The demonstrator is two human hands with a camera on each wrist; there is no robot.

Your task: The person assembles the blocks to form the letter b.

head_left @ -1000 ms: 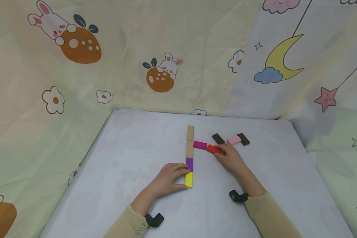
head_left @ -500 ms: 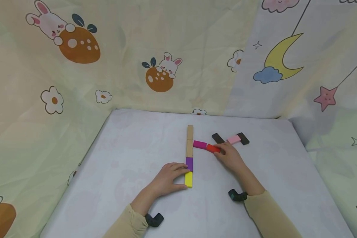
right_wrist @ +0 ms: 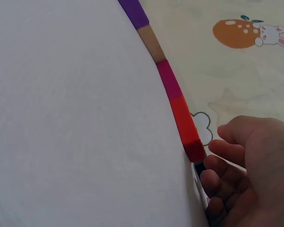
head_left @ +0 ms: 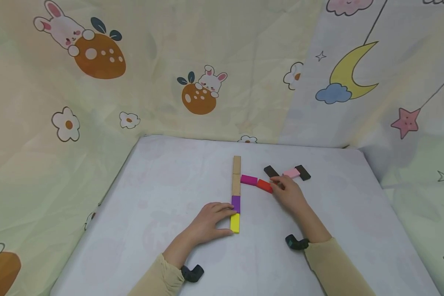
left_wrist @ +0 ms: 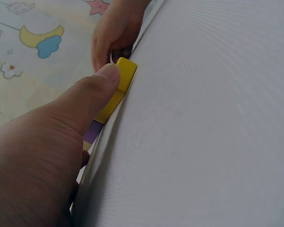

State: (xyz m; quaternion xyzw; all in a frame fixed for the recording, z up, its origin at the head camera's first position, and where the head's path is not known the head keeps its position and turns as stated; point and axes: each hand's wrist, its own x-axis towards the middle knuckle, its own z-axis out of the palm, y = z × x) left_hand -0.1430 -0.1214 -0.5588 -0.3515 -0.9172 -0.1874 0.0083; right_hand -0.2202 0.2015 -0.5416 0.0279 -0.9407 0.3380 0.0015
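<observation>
A straight column of blocks lies on the white table (head_left: pixel 163 193): two tan blocks (head_left: pixel 237 174), a purple block (head_left: pixel 235 204) and a yellow block (head_left: pixel 234 223) nearest me. My left hand (head_left: pixel 222 220) rests against its left side, fingertips on the purple block and thumb (left_wrist: pixel 102 82) pressing the yellow block (left_wrist: pixel 122 80). A magenta block (head_left: pixel 248 179) and a red block (head_left: pixel 264 186) run rightward from the column. My right hand (head_left: pixel 281 185) lies at the red block's (right_wrist: pixel 184 125) right end, its loosely bent fingers (right_wrist: pixel 222 153) holding nothing.
Two dark brown blocks (head_left: pixel 271 171) (head_left: pixel 303 172) and a pink block (head_left: pixel 291 173) lie loose just beyond the right hand. Printed cloth walls (head_left: pixel 207 82) close in the table at the back and on both sides.
The red block slid a little left to meet the magenta block. My right hand's fingertips then drew off it, shifting slightly away towards the pink block. The left hand stayed put.
</observation>
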